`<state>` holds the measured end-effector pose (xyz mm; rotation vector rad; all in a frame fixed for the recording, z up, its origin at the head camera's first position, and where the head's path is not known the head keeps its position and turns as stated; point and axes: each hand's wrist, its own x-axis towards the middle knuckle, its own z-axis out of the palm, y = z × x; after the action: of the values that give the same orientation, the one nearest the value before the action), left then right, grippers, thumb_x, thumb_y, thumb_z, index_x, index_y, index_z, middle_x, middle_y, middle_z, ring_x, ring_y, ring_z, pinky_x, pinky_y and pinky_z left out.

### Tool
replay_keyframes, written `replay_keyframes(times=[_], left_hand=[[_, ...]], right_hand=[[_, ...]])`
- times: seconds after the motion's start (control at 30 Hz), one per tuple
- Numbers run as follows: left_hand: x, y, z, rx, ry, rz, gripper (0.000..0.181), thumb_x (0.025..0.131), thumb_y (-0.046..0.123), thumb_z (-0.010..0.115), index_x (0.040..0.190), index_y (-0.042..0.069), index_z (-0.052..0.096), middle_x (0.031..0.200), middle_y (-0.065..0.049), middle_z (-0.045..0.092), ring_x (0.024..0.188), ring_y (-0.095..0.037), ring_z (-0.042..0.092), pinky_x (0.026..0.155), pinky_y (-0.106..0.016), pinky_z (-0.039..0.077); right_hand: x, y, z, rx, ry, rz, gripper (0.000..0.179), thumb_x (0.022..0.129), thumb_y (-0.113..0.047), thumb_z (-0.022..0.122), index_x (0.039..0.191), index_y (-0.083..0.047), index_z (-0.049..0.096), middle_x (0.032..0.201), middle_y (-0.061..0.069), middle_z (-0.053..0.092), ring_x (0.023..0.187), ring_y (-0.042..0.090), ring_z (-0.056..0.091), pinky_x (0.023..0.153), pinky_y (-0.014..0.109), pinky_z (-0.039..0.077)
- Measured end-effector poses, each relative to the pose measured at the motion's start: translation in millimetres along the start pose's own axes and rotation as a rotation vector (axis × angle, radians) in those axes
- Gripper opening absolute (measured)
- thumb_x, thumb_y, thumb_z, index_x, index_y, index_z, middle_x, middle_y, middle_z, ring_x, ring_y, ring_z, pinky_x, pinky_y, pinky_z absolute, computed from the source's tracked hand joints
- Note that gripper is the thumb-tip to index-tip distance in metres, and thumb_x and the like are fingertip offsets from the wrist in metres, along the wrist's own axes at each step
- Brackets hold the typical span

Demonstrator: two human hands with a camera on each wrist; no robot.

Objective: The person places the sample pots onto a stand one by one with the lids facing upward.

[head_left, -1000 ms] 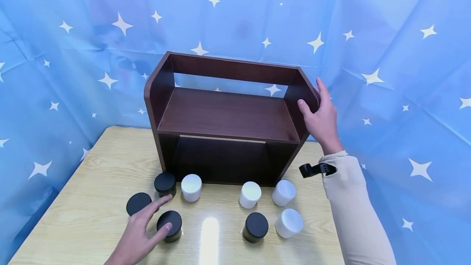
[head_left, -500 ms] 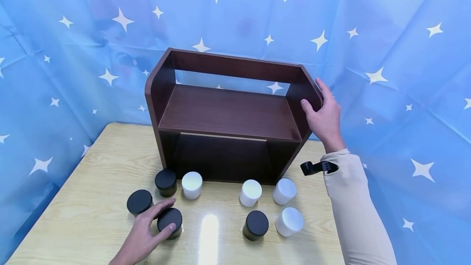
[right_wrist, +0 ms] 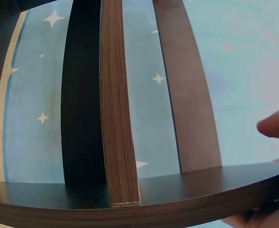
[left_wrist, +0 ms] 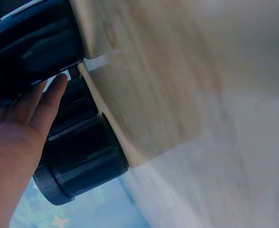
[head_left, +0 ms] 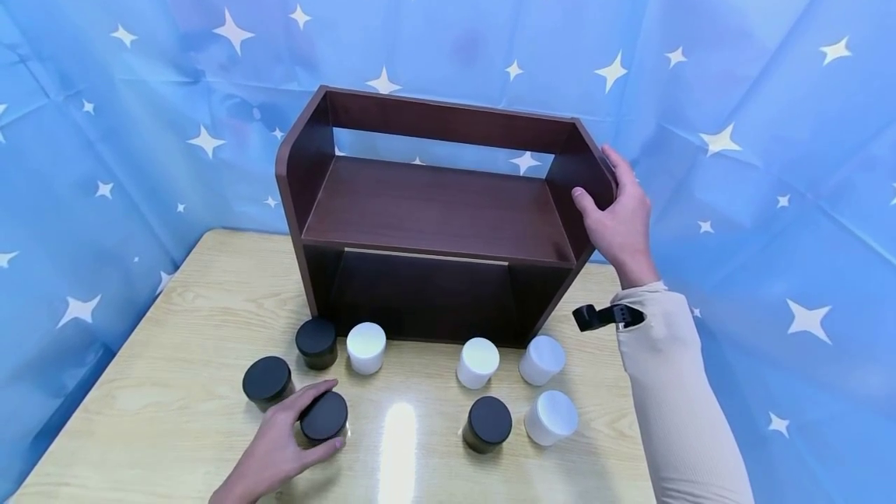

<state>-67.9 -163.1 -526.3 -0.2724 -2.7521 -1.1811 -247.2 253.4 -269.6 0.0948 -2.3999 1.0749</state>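
Note:
My left hand [head_left: 276,442] has its thumb and fingers around a black lidded jar [head_left: 324,416] at the front left of the table. In the left wrist view, the fingers pass behind this jar [left_wrist: 40,42]. Two more black jars, one near left [head_left: 268,379] and one farther back [head_left: 316,343], stand beside it. My right hand [head_left: 619,220] grips the right side panel of a dark brown two-tier shelf [head_left: 441,204], thumb inside and fingers outside. In the right wrist view, the thumb [right_wrist: 276,124] shows above the panel edge [right_wrist: 177,216] and fingers below it.
White jars stand before the shelf, at left [head_left: 366,348], middle [head_left: 478,362] and right [head_left: 542,359], with another nearer [head_left: 551,418]. A fourth black jar [head_left: 487,424] is at front right. A blue star curtain [head_left: 448,29] hangs behind the wooden table [head_left: 189,333].
My left hand has moved slightly right and closed around the front black jar. The right hand keeps its place on the shelf panel. The head view has tilted down a little.

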Motion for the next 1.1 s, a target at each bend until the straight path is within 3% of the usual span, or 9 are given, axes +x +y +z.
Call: replay_keyframes(times=[0.3, 0.87, 1.1], left_hand=[[2.1, -0.3, 2.2, 0.016, 0.001, 0.063, 0.08, 0.063, 0.031, 0.095, 0.135, 0.015, 0.062, 0.13, 0.004, 0.069, 0.112, -0.012, 0.066, 0.09, -0.028, 0.053], [0.6, 5.3, -1.8, 0.011, 0.01, 0.057, 0.078, 0.059, 0.029, 0.097, 0.13, 0.019, 0.066, 0.124, 0.006, 0.072, 0.109, -0.006, 0.067, 0.088, -0.026, 0.054], [7.5, 11.1, -8.0, 0.025, -0.002, 0.022, 0.078, 0.059, 0.027, 0.097, 0.131, 0.025, 0.065, 0.129, 0.006, 0.07, 0.115, -0.013, 0.067, 0.092, -0.03, 0.054]], right_hand=[[1.1, 1.2, -0.7, -0.001, 0.017, -0.014, 0.066, 0.094, -0.021, 0.064, 0.155, -0.028, 0.038, 0.154, 0.005, 0.05, 0.137, 0.029, 0.049, 0.11, 0.05, 0.039], [-1.2, 4.4, -0.7, 0.014, 0.026, -0.028, 0.065, 0.093, -0.019, 0.065, 0.154, -0.025, 0.041, 0.151, 0.006, 0.052, 0.134, 0.029, 0.05, 0.109, 0.05, 0.039], [-0.7, 3.3, -0.2, 0.001, 0.033, -0.02, 0.057, 0.097, -0.017, 0.058, 0.152, -0.023, 0.045, 0.151, 0.011, 0.053, 0.128, 0.035, 0.055, 0.102, 0.054, 0.048]])
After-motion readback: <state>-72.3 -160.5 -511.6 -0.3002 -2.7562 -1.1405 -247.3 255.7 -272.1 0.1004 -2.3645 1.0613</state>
